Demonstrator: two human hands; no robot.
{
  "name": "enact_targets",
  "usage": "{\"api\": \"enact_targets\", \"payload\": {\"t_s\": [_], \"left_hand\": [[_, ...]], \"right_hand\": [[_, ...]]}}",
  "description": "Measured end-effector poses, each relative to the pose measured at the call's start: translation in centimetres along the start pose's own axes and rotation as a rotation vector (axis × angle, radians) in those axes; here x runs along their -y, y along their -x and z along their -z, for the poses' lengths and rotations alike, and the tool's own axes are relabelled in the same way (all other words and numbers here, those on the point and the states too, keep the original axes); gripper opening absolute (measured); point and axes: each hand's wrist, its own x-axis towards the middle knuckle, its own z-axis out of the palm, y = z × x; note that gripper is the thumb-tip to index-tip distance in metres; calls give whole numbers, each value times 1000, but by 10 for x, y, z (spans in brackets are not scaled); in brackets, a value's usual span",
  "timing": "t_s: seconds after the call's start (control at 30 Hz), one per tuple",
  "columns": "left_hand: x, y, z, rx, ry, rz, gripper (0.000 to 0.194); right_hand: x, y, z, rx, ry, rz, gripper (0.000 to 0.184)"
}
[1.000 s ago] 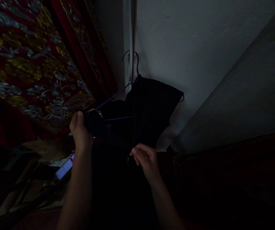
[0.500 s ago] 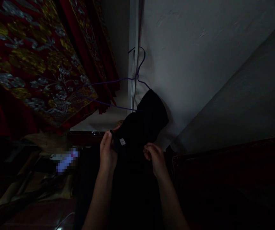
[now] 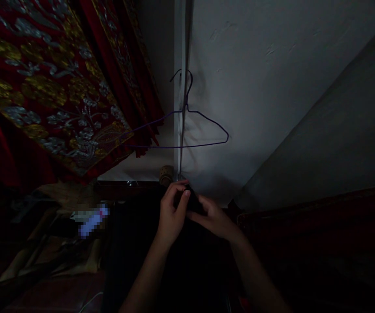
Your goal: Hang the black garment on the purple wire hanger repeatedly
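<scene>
A thin purple wire hanger [image 3: 207, 143] hangs bare by its hook on the pale strip at the wall corner. Below it, my left hand [image 3: 174, 206] pinches the edge of a black garment [image 3: 192, 198] between thumb and fingers. My right hand [image 3: 212, 217] is closed on the same cloth a little to the right. Most of the garment is lost against the dark below, so its exact kind cannot be made out.
Red cloth [image 3: 44, 91] with gold and silver embroidery hangs at upper left. A pale wall [image 3: 256, 78] rises behind the hanger. A small round brown object [image 3: 166, 174] stands beneath it. At lower left is a wooden chair-like frame [image 3: 91, 261] with a blurred bluish item [image 3: 92, 221].
The black garment has come off the hanger, which now hangs bare and straighter. Both hands have drawn together in the middle, the left one moving right, with the cloth bunched between them.
</scene>
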Motion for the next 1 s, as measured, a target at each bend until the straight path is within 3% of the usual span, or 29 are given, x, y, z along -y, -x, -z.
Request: {"api": "enact_targets", "payload": {"t_s": [0.07,0.17,0.27,0.33,0.43,0.5,0.6,0.7,0.87,1.0], "left_hand": [[1,-1,8,121,-38,0,15],[12,1,24,397,-75,54,25],[26,2,41,568,-188,87,40],[29,-1,51,523,-251,81,47],[17,-14,63,350,-298,56,34],[4,-26,71,288,-321,48,24],[-10,-40,88,292,-430,11,17],[-6,-45,113,321,-564,11,17],[13,-49,155,470,-851,39,24],[0,-78,166,428,-1007,-127,30]], "right_hand": [[16,-6,11,151,112,4,12],[43,-19,37,305,263,15,22],[68,-42,64,138,412,174,25],[75,-66,74,-66,437,290,25],[63,-109,72,-277,350,367,39],[45,-134,64,-337,323,386,37],[23,-152,58,-358,345,302,22],[20,-139,70,-350,379,270,25],[50,-92,104,-346,571,297,28],[73,-75,117,-357,675,312,32]]}}
